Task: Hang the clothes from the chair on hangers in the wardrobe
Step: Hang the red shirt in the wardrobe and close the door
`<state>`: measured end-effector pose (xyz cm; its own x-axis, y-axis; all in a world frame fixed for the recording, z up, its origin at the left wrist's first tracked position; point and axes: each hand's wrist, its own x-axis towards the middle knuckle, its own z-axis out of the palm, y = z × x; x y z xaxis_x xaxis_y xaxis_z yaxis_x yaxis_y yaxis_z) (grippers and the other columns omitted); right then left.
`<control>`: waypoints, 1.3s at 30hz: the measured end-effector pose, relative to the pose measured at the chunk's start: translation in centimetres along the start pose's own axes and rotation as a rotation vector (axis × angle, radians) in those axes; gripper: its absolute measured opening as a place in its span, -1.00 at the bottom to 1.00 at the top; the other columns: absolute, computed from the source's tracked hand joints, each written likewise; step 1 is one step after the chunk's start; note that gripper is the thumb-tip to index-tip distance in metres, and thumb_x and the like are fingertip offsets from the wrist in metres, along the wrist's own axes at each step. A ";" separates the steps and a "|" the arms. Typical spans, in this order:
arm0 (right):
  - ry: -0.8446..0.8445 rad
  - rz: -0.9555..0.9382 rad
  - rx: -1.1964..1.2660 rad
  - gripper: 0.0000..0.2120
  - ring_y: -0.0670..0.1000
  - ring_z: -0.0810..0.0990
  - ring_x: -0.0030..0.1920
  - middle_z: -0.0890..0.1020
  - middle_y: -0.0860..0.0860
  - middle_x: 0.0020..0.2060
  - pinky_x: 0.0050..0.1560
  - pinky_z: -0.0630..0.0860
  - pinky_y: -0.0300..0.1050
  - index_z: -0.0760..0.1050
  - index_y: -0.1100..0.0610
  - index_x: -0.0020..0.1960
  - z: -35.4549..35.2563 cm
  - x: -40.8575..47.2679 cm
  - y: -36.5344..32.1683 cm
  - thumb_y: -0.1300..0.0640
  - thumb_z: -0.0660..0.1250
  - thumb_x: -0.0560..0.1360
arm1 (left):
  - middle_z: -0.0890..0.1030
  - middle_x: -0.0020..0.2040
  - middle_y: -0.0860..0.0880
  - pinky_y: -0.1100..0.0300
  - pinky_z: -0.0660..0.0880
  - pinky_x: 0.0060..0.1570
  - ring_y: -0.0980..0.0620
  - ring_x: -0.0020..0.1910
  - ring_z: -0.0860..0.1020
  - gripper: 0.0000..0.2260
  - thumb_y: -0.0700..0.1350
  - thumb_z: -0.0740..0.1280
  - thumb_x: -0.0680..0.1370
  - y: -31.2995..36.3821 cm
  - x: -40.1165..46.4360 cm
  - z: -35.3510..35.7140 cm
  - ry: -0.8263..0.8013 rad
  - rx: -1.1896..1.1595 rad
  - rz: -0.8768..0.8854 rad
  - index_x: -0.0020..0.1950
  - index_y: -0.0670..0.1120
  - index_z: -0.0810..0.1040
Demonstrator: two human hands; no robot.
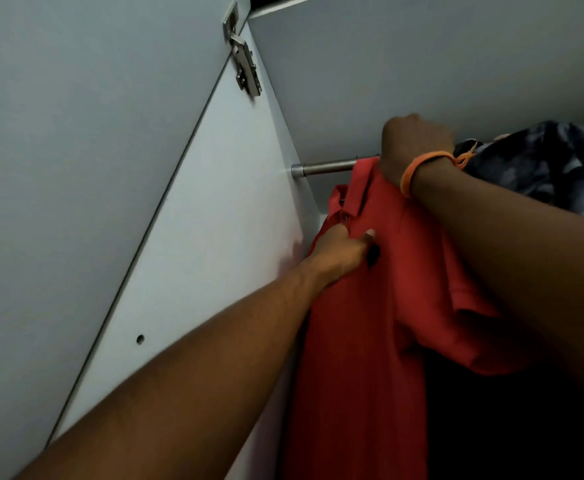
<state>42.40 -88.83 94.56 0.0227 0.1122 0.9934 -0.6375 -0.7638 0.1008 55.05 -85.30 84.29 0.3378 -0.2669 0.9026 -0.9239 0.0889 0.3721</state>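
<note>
We see the red polo shirt (370,323) hanging inside the wardrobe, just under the metal rail (325,167), close to the left side panel (214,220). Our left hand (341,252) pinches its chest fabric. Our right hand (413,147), an orange band (418,168) on the wrist, is curled at the collar top; what it grips is hidden. A dark patterned garment (543,168) hangs just beyond.

One red shirt (370,323), perhaps one patterned garment (543,168), one rail (325,167), two hands (339,252).
</note>
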 end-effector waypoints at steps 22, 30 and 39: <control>-0.224 0.597 1.193 -0.85 0.20 0.65 -0.07 0.68 0.11 -0.13 -0.07 0.57 0.05 0.54 0.07 -0.04 -16.8 -23.1 1.7 0.09 0.35 0.40 | 0.58 -0.27 -0.04 0.19 0.45 -0.21 0.07 -0.37 0.52 -0.75 -0.26 0.11 0.62 19.3 -26.0 -3.9 -0.088 -0.150 -0.434 -0.05 -0.06 0.56; -0.208 0.847 1.321 -0.95 0.04 0.65 -0.19 0.67 0.00 -0.27 -0.01 0.58 0.08 0.63 0.14 -0.13 -27.2 -30.9 -2.0 0.17 0.40 0.44 | 0.67 -0.11 -0.30 -0.02 0.52 -0.23 -0.13 -0.23 0.61 -0.79 -0.24 0.21 0.52 24.5 -36.6 -8.8 -0.001 -0.040 -0.425 -0.06 -0.30 0.62; -0.297 1.085 1.341 -0.94 0.01 0.66 -0.22 0.69 0.05 -0.24 -0.13 0.61 -0.03 0.62 0.15 -0.11 -42.8 -41.5 -5.1 0.24 0.37 0.46 | 0.51 0.14 0.03 0.33 0.45 0.02 0.10 0.08 0.48 -0.83 -0.17 0.17 0.65 31.0 -55.4 -15.5 -0.029 0.233 -0.163 0.21 -0.05 0.46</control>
<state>11.73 -62.41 50.51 0.2801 -0.7534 0.5950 0.5597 -0.3754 -0.7388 10.47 -52.93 49.15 0.4830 -0.2874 0.8271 -0.8754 -0.1792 0.4489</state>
